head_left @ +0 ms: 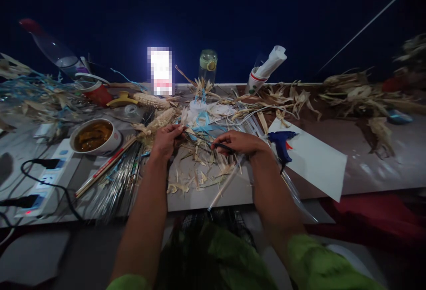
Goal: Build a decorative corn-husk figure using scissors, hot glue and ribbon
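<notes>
Above the middle of the table, my right hand (234, 141) is closed round the black handles of a pair of scissors (223, 147). Their thin blades point left, toward my left hand (168, 139). The fingers of that hand are pinched on a pale strip, which looks like dried corn husk (183, 125); its lower part is hard to make out. Cut husk scraps (199, 179) lie scattered on the table below both hands. Just beyond them are a light-blue ribbon (203, 123) and corn cobs (161, 119).
At left stand a bowl of brown liquid (95, 137), a power strip (49, 183) and a bundle of thin wires (120, 183). A blue glue gun (282, 143) rests on a white sheet (313, 161) at right. Behind are a bottle (208, 65), a paper cup (255, 81) and a bright screen (160, 70).
</notes>
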Available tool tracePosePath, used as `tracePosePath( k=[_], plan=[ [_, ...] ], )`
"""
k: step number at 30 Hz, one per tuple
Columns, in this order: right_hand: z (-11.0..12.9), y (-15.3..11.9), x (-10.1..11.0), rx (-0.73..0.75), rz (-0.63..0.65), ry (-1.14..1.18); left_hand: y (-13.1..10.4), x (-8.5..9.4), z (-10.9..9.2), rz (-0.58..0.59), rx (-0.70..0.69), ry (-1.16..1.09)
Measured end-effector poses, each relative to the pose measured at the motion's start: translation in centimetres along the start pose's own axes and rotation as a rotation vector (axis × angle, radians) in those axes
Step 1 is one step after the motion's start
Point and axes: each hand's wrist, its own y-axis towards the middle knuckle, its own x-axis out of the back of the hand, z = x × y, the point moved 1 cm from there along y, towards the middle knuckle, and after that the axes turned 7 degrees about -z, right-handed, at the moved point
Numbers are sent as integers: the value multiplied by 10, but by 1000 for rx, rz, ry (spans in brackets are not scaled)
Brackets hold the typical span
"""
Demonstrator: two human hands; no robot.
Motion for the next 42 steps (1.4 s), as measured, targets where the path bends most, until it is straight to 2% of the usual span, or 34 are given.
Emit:
tracePosePath(
  k=[9, 21, 26, 28, 31, 35, 38, 42],
  plan=[
    [-4, 2, 3, 12, 14, -36, -2, -1, -1, 10, 1, -15],
    [0, 1, 2, -43, -37, -40, -2, 1, -1, 24, 22, 3],
    [1, -1, 3, -45, -26, -67, 0, 0, -2, -27, -48, -125],
    [0, -1, 2, -36, -88, -69, 0, -2, -4, -48, -85, -196],
    [-1, 3, -1, 2, -251, -111, -2, -4, -7, -77, -102, -273],
    [-2, 10, -7, 68, -508, -350, -5, -7, -9, -79, -106, -338],
    [4, 11, -13, 67, -573, -608, -7, -9, -9, -71, -106, -352],
    [17, 4, -19, 15, -578, -863, -8, -10, -8, -50, -124, -324]
  ],
)
